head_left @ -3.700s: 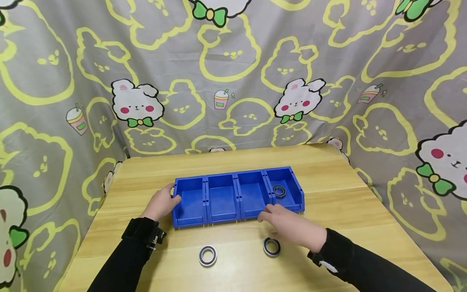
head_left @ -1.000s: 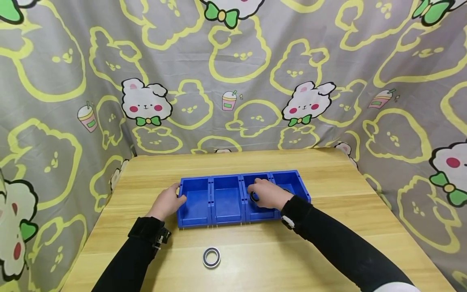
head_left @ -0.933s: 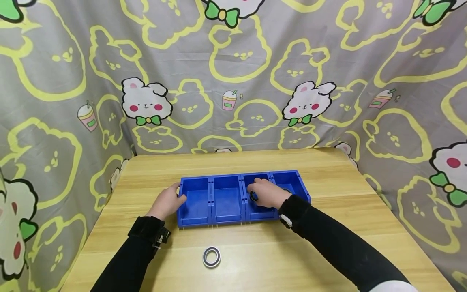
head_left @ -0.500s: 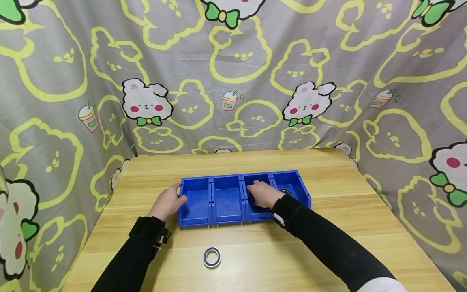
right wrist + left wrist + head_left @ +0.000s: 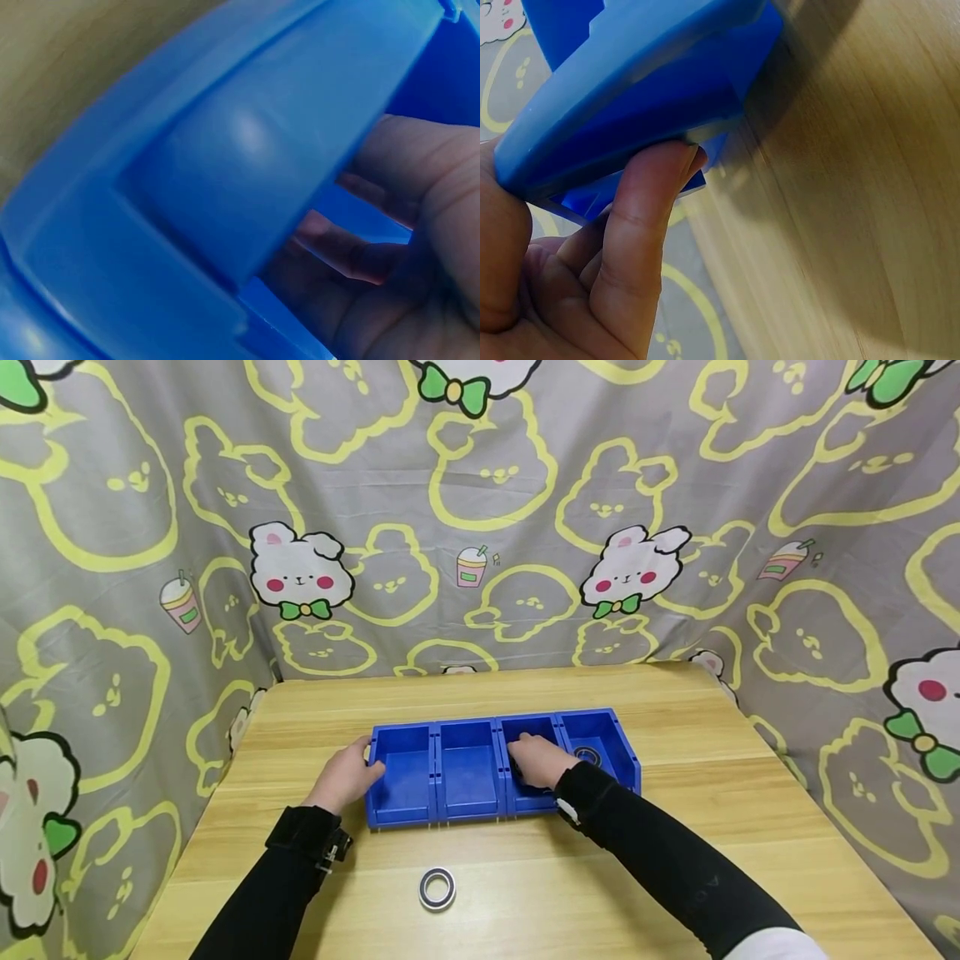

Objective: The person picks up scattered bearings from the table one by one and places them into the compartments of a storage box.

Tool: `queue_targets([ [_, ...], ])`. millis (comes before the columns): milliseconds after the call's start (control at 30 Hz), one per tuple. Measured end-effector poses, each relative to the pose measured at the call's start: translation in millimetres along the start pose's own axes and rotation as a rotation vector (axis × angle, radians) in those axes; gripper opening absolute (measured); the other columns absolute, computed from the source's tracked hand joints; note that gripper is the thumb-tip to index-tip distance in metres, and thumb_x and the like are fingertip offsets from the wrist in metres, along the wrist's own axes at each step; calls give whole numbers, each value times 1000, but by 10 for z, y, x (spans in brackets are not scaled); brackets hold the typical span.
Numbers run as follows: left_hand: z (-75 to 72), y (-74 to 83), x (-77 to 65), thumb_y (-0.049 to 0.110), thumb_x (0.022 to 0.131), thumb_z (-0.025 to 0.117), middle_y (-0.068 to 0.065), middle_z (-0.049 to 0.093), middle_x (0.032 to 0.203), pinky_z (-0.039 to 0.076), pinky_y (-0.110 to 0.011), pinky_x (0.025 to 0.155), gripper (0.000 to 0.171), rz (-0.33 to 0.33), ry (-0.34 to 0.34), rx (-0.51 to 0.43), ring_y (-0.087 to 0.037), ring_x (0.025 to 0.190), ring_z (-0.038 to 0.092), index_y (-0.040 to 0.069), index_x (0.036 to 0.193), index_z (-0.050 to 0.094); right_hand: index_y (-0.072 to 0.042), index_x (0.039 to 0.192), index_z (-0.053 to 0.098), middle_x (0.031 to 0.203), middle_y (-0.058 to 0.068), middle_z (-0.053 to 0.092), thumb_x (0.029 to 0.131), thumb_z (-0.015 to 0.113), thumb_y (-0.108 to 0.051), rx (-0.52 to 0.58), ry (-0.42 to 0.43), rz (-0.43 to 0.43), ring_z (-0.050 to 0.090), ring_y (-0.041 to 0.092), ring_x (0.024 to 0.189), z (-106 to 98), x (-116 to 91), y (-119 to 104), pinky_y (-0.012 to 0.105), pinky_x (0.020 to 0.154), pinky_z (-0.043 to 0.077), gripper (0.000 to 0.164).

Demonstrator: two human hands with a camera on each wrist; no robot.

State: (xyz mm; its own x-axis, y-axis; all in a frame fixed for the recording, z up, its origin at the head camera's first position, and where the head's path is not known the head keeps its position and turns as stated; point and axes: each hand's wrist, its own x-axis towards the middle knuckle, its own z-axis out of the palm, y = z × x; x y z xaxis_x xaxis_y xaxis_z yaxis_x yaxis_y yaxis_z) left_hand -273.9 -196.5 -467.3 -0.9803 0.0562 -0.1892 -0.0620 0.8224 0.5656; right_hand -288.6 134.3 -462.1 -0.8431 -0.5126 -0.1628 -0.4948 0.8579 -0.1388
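Observation:
A row of joined blue storage bins [image 5: 467,768] stands on the table. My left hand [image 5: 347,776] grips its left end wall, thumb over the inner side and fingers outside; the left wrist view shows this pinch closely. My right hand [image 5: 542,761] reaches down into the third bin from the left, its curled fingers holding a ball bearing [image 5: 517,767]. Only a dark edge of that bearing shows beside the fingers; in the right wrist view the bin's front wall hides the fingertips. Another bearing [image 5: 587,756] lies in the rightmost bin.
A third bearing [image 5: 437,888], silver with a dark ring, lies flat on the wooden table [image 5: 300,703] in front of the bins. Behind and at both sides hangs a grey patterned curtain [image 5: 405,485]. The two left bins show bare floors.
The right hand has taken the bearing from the table at the right, carried it into the third bin and sunk slightly lower there. The left hand keeps its grip on the end wall.

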Motion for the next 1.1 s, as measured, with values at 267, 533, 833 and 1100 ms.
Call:
queue_targets([
  [267,2,-26,43,22,99,56,-29,50,143,48,-55,99,66,6,8,4,-39,116,61,-2,154,31,-1,109,68,98,17,64,88,73,-3,-11,-4,40,62,32,95,21,35,7,44,85,53,22],
  [533,11,-22,34,22,99,56,-28,50,143,48,-54,98,65,10,12,5,-36,114,62,-3,154,31,1,116,66,109,22,64,90,70,-3,-17,-10,57,59,38,105,51,9,-8,50,96,48,27],
  [833,44,-29,31,22,98,56,-28,50,143,49,-54,98,65,6,15,10,-34,111,62,-3,153,33,2,135,58,129,23,57,88,75,-7,98,54,82,51,40,120,-170,-188,38,50,101,45,51],
  [1100,21,-29,16,22,98,56,-29,49,144,47,-55,99,66,10,12,4,-38,115,61,-3,154,31,-1,139,56,126,21,57,90,75,-12,138,132,96,54,37,116,-501,-419,200,46,96,48,54],
])
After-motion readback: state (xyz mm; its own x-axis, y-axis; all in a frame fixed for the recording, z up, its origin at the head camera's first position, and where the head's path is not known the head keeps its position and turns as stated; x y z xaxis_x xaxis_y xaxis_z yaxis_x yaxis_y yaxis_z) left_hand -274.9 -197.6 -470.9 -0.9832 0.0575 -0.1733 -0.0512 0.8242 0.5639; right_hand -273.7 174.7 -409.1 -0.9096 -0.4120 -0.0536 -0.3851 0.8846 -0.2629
